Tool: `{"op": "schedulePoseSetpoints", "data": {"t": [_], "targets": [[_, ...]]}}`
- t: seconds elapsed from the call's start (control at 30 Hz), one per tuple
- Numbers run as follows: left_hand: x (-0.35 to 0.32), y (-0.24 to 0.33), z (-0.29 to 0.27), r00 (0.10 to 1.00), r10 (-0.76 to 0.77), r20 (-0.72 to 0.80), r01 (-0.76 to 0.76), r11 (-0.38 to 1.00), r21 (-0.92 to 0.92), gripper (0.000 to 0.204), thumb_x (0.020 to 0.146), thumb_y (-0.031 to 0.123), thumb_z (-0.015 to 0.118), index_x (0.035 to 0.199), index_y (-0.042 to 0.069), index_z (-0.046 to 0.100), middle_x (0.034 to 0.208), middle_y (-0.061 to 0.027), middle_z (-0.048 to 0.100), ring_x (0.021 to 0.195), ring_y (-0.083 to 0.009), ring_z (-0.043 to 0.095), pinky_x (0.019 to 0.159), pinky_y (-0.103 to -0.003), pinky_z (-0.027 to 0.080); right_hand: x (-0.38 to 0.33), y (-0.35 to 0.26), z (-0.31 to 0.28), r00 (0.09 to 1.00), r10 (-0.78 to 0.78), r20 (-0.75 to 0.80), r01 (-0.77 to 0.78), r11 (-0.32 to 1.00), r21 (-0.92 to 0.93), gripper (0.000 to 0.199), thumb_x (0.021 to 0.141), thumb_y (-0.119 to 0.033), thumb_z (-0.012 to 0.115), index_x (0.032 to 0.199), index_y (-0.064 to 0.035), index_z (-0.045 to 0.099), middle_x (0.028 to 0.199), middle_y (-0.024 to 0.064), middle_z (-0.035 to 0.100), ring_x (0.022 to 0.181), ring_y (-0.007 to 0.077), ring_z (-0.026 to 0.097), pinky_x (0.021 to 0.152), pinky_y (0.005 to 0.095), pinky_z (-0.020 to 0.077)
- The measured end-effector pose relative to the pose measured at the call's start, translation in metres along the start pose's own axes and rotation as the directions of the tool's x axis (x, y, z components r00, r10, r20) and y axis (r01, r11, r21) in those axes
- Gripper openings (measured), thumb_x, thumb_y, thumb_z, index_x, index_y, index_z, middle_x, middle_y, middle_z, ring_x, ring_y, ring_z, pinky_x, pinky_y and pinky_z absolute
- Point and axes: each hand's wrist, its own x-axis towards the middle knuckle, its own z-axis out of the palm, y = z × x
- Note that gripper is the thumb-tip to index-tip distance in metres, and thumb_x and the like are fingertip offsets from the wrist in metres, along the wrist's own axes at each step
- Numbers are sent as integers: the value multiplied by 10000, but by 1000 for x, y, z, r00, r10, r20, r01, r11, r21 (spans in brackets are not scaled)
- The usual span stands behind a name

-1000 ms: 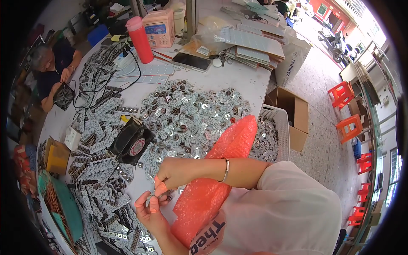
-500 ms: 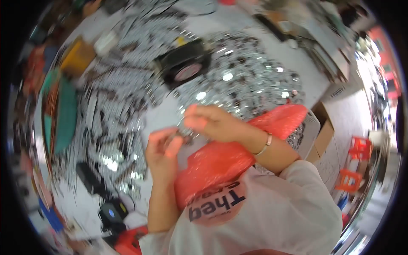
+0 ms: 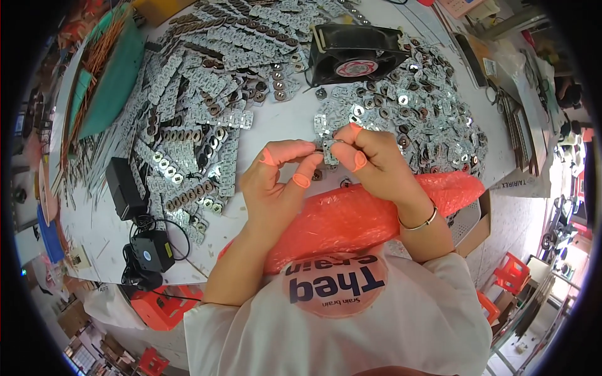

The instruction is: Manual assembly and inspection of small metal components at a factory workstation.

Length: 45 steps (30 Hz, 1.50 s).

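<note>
Both hands meet over the near edge of the counter (image 3: pixel 282 125), fingertips pinched together on one small silvery metal strip (image 3: pixel 328 152). The left hand (image 3: pixel 276 188) is curled, thumb and forefinger closed on the strip's left end, with orange rubber finger cots (image 3: pixel 301 180) on several fingertips. The right hand (image 3: pixel 376 164) closes on the strip's right side in the same way, its fingers also capped in orange, and a thin bracelet (image 3: pixel 419 222) circles its wrist.

Just below the hands, between them and the person's chest, lies a crumpled orange plastic bag (image 3: pixel 351 219), which both forearms rest across. Directly beyond the right hand spreads a loose heap of small stamped metal pieces (image 3: pixel 426 119). Farther beyond the hands sits a black square fan (image 3: pixel 354 53) with a red hub. Beyond and to the left of the left hand, long punched metal strips (image 3: pixel 200 113) cover the counter in overlapping rows. Left of the left hand, near the counter's edge, stand a black power adapter (image 3: pixel 124 187) and a small black box (image 3: pixel 149 250) with tangled cables. A red plastic stool (image 3: pixel 511 272) stands on the floor to the right, well apart from the right hand.
</note>
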Motion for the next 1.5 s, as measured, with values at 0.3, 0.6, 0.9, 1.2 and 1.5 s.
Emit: {"op": "schedulePoseSetpoints", "data": {"t": [0.3,0.6,0.9,1.2,1.5], "targets": [[6,-3,-1,989,138,61,-142,988,63,219,776,-98,627,967,-15,558,960,-127,616,878,-167,600,769,-274,491,-1,-2,5,986,139,-89,-123,979,165,153,868,-123,582,804,15,567,611,7,479,553,51,390,487,208,347],[11,1,6,987,163,7,-162,973,165,192,770,-52,644,944,22,609,938,-103,626,805,-160,616,668,-245,509,4,10,-5,995,57,-78,-55,998,31,142,877,-127,594,815,0,619,609,-50,502,510,25,405,443,192,320],[6,0,4,956,-274,102,290,933,-211,242,816,-71,600,1049,-9,576,996,-92,610,847,-148,617,755,-269,513,1,5,-10,994,21,-108,-23,1000,-14,138,852,-127,628,816,3,657,585,-5,536,504,37,431,448,204,338],[8,5,1,932,-288,221,360,814,-456,256,844,-48,572,1097,-10,578,1053,-97,575,827,-161,617,706,-276,522,0,-6,-6,968,249,27,-247,930,271,132,856,-129,626,824,-1,634,560,-19,506,477,37,421,432,193,316],[9,-2,-6,934,-236,268,334,842,-423,247,865,-30,549,1110,-1,566,1031,-70,563,864,-132,582,723,-273,517,1,-5,-2,933,338,125,-356,812,462,133,877,-143,600,821,-24,582,562,-38,455,444,30,345,417,190,252]]}}
